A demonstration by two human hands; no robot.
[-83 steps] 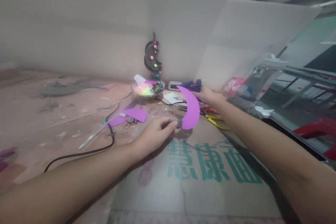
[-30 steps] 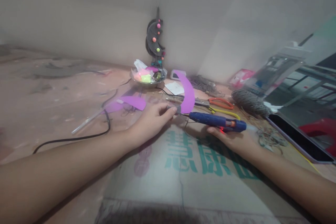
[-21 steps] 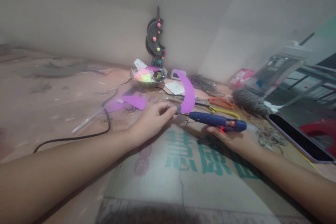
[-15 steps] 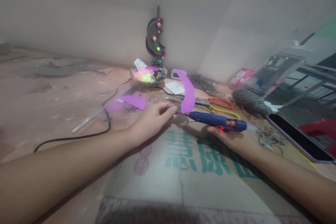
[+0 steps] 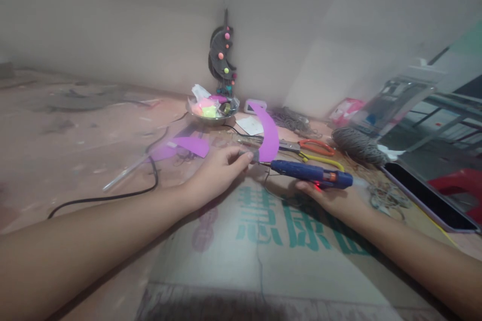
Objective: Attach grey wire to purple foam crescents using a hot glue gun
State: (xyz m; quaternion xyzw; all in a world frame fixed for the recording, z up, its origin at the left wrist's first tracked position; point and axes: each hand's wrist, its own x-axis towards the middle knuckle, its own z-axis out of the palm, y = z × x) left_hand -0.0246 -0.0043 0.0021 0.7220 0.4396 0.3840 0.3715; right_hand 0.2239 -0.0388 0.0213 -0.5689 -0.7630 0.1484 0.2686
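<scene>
**A:** What is the setting?

**B:** A dusty, pinkish bench runs back to a plain pale wall. A cardboard sheet printed with green characters lies at the bench's near edge.

**A:** And the hands?

**B:** The left hand has its fingers pinching the lower tip of a purple crescent. It holds the crescent upright at mid-bench, over the cardboard's far edge. The right hand lies palm up just beside it, fingers curled under a blue glue gun. The nozzle points at the pinched tip, and a red light glows on the gun's body.

**A:** What else is there?

**B:** Orange-handled scissors and a ball of grey twine lie behind the gun. Near the far edge stand a bowl of bright bits and a dark crescent ornament. A black cable loops toward the left edge.
</scene>
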